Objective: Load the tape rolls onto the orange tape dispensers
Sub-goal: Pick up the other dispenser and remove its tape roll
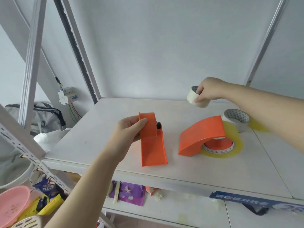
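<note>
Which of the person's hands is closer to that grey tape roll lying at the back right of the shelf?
The right hand. It holds a pale roll just above and left of the grey tape roll. The left hand grips an orange dispenser far to the left.

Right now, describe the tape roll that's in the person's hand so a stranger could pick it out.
On the white shelf, look above its back right area, where the right hand is raised. It pinches a small cream tape roll. It alone is off the surface and opaque cream; the others lie flat.

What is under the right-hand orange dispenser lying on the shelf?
A clear yellowish tape roll lies flat under the dispenser, an orange hub in its core. The roll's left part is hidden by the dispenser.
</note>
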